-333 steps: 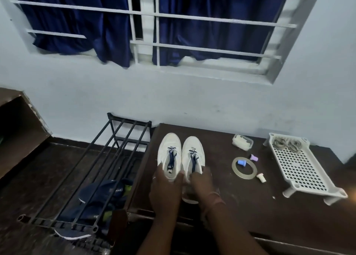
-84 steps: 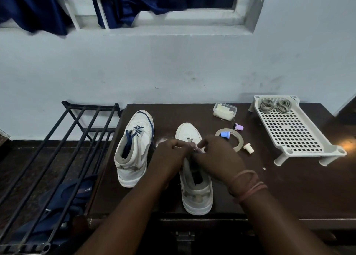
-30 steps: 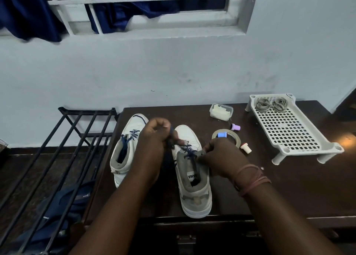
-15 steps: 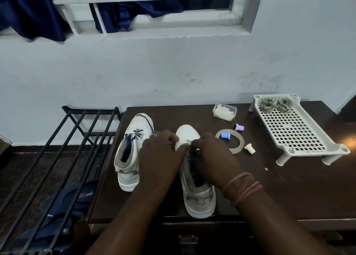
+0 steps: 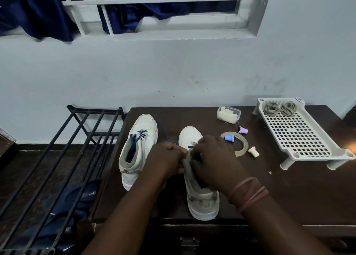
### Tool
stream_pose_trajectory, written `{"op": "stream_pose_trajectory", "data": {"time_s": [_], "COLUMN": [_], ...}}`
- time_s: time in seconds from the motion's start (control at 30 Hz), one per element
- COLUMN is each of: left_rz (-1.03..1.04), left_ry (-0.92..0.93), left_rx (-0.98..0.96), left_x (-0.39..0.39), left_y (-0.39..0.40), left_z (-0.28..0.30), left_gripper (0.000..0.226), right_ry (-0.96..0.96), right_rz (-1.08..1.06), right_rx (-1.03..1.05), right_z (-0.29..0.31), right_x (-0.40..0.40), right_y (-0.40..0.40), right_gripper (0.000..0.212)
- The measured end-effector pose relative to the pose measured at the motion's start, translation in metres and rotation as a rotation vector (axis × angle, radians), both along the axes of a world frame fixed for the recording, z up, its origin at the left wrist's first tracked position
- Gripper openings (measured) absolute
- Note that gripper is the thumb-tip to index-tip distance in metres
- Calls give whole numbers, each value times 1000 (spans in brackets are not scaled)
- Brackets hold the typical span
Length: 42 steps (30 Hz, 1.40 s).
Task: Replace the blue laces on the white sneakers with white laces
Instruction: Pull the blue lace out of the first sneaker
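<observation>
A dark wooden bench (image 5: 289, 193) stands against a pale wall, with a black metal shoe rack (image 5: 57, 158) to its left. On the bench's right end sits a white perforated plastic stand (image 5: 300, 139) carrying two coiled white laces (image 5: 280, 108) at its far end. Two white sneakers stand side by side; the left sneaker (image 5: 138, 146) keeps its blue lace (image 5: 134, 143), untouched. Both hands work over the right sneaker (image 5: 200, 195): the left hand (image 5: 165, 160) and right hand (image 5: 213, 160) have fingers curled, pinching its blue lace at the eyelets. Beside them lie a tape ring (image 5: 240, 148), a small container (image 5: 228, 114) and three small caps. No writing is legible.
</observation>
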<state>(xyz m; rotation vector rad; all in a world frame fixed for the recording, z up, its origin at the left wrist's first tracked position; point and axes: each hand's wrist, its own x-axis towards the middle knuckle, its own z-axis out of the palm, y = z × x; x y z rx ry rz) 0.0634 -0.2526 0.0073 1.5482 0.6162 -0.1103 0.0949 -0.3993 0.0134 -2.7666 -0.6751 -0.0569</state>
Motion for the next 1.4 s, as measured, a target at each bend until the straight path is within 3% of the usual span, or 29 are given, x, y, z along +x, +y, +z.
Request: {"op": "stream_pose_trajectory", "data": {"time_s": [0.07,0.23,0.33,0.37,0.5,0.6,0.67,0.77,0.83,0.93,1.03,1.17,1.27,1.4], "left_rz": [13,39,58,61,55,49,44,46,49,49,54,55,49,45], "left_ry": [0,-48,-68,-68,-71,-68,-73,-74,-70,-75,-83,-84,-85,-96], "left_rx": [-12,-2,17,15,13,-1,3,14,11,-1,3,32,44,38], "left_x": [0,4,5,5,4,4,4,4,4,4,3,3,4,4], "left_y": [1,2,0,0,0,1,0,-2,-1,0,0,-2,-2,-2], "left_z": [-2,-5,-8,-8,-7,-5,-5,-7,-7,-6,-6,-7,-7,-6], "left_gripper": [16,16,15,15,15,12,11,15,16,17,15,15,19,18], "right_ry": [-54,-114,-47,-31,-99,-166,-92,18,-31,-183,-206,-31,18,23], "right_rz": [-23,-322,-160,-120,-88,-243,-233,-79,-85,-326,-503,-278,-95,-56], "right_rx": [-31,423,215,123,-41,37,99,-74,-136,31,167,115,16,-61], "right_z": [0,5,0,-3,-2,7,6,-2,-2,15,23,10,1,3], "right_x": [2,22,19,13,1,11,14,6,6,8,14,8,0,3], "right_y": [1,-20,-16,-10,4,-2,-4,0,2,-2,-17,-10,5,6], "right_gripper": [20,6,37,38,14,15,12,16,19,21,16,29,25,28]}}
